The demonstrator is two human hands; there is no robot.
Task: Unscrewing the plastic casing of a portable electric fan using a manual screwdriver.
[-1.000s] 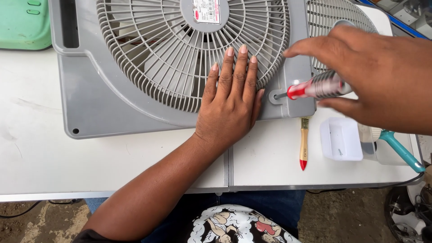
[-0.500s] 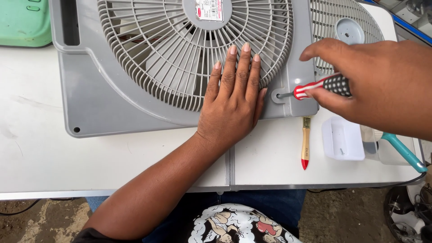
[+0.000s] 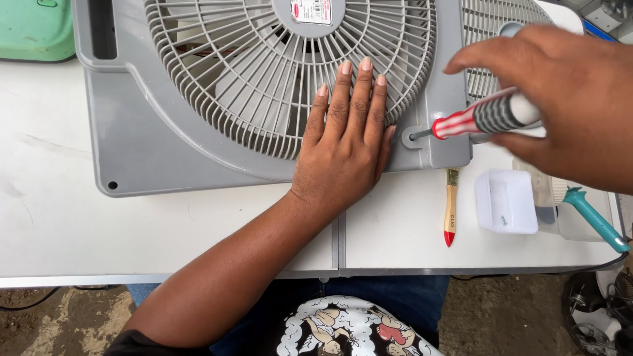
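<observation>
Fan housing [image 3: 165, 151], grey plastic and lying flat, takes up most of the white desk [image 3: 79, 231], with its round grille [image 3: 264, 72] facing up and a second grille partly in view at the right. A green tub [image 3: 33, 29] sits off the housing's upper left corner. The left hand [image 3: 343, 148] lies palm down across the lower edge of the round grille and the rim, fingers [image 3: 359, 86] stretched out flat and released, pressing rather than gripping. The right hand [image 3: 567, 99] is clenched around the red, white and black handle of a screwdriver [image 3: 481, 118], whose tip sits in the small screw boss at the housing's lower right corner. Compared with a second ago, the shaft has swung from pointing loosely at the boss to resting in it, and the right hand has drawn in over the handle (it is blurred, so it seems to be turning); the left hand has not shifted. In my judgement that corner screw is now being worked. Below the corner lie a small brush [image 3: 451, 207] with a red-tipped wooden handle, a white tray [image 3: 506, 201] with one tiny screw inside, and a teal-handled tool [image 3: 597, 217].
</observation>
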